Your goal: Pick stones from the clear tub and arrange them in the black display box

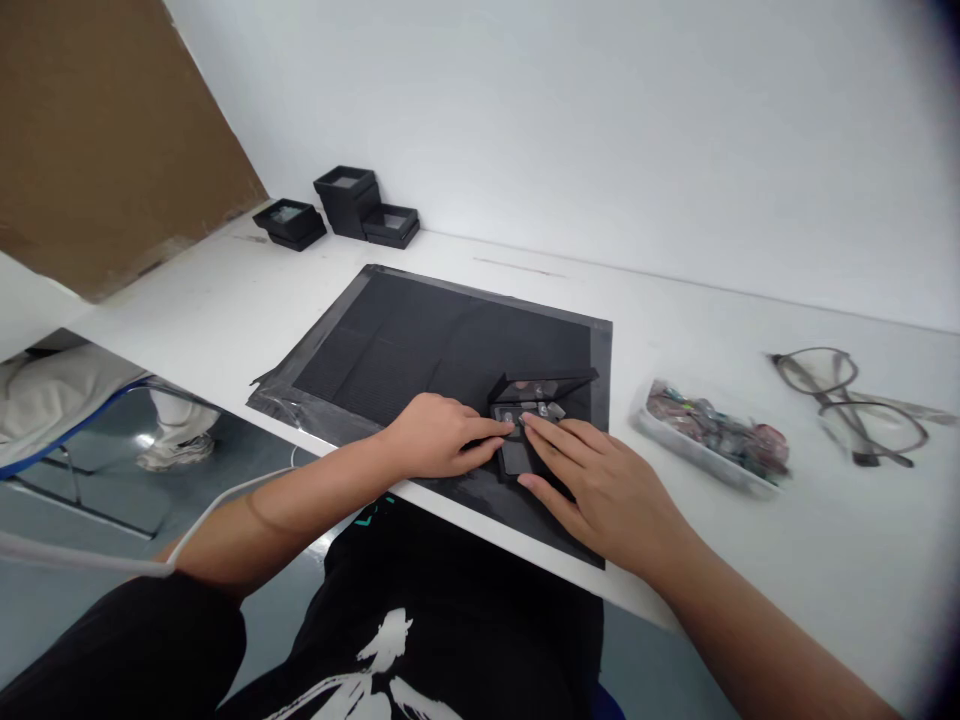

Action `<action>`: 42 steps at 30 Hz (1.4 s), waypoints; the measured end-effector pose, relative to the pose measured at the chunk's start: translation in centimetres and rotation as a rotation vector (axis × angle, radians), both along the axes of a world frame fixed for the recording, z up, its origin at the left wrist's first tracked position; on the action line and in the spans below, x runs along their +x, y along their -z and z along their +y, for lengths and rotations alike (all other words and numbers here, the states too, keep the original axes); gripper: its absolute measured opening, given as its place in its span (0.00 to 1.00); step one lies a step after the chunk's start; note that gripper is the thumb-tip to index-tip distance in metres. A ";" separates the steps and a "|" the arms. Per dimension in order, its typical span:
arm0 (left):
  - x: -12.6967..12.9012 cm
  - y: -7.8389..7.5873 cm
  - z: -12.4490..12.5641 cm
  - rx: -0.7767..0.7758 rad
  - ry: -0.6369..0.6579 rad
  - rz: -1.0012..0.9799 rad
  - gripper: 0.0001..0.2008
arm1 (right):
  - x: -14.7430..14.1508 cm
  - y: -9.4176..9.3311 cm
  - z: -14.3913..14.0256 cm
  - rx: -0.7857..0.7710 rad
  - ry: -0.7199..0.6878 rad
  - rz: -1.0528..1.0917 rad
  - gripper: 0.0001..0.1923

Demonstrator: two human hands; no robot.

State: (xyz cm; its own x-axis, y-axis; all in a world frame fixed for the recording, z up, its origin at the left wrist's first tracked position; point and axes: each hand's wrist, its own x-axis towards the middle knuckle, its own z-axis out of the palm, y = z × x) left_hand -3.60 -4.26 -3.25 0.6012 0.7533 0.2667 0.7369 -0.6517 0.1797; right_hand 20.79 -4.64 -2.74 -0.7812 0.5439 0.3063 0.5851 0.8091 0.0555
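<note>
Head view shows one small black case [534, 420] lying open on a dark mat [420, 345] near the front edge of the white table [750, 540]. Its lid [546, 384] stands tilted up at the back, and a few small grey pieces [541, 410] sit in its base; their exact count is too small to tell. Two hands meet at the case. The left hand [435, 436] lies flat on the mat, its fingertips [504, 428] pressing the left edge of the case, not clenched. The right hand [600, 482] rests over the front of the case with fingers spread, its fingertips [529, 420] touching the pieces inside.

Right of the mat lies one clear tray [709, 432] filled with many small mixed-colour pieces. Further right lies one pair of glasses [851, 402]. At the far left of the table, against the wall, are three more black boxes [341, 207], well apart from the hands.
</note>
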 end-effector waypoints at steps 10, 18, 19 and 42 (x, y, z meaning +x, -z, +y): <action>0.0 0.0 -0.1 0.017 -0.041 0.059 0.20 | -0.4 0.9 0.3 -0.161 0.068 0.077 0.29; 0.0 -0.3 -0.2 0.034 -0.068 0.096 0.21 | 0.3 0.5 1.1 -0.156 0.028 0.209 0.23; 0.0 -0.4 -0.2 0.029 -0.074 0.098 0.21 | 0.4 0.4 1.3 -0.145 0.047 0.229 0.23; -0.2 -0.3 0.1 -0.062 -0.043 0.045 0.18 | -1.6 0.7 2.9 -0.322 0.389 0.314 0.13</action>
State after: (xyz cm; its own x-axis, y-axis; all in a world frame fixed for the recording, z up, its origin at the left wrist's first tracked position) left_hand -3.75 -4.21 -2.97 0.5783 0.7930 0.1918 0.7723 -0.6078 0.1848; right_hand 19.23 -1.74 -3.42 -0.4046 0.8761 0.2624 0.7907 0.4792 -0.3809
